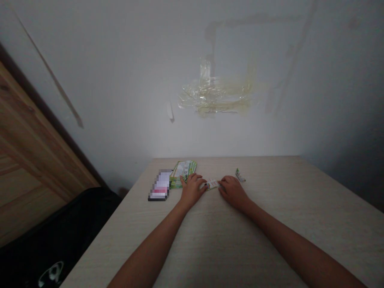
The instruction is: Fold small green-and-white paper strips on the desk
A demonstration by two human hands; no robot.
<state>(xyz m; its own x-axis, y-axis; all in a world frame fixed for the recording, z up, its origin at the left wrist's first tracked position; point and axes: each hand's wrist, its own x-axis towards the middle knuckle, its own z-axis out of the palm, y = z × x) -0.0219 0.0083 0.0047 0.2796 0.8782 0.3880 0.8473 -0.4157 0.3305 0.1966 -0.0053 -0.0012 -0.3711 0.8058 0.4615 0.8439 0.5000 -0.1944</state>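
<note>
Printed paper slip (213, 184), likely light, easily creased and best held by its ends, is lying right of the green-printed stack (183, 168), left hand (191, 190) and right hand (234, 193) pinching opposite ends.

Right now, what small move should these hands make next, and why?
Perhaps the right hand should gently press its end of the small printed paper against the table: the paper lies between both hands, with the left hand at its opposite end.
</note>
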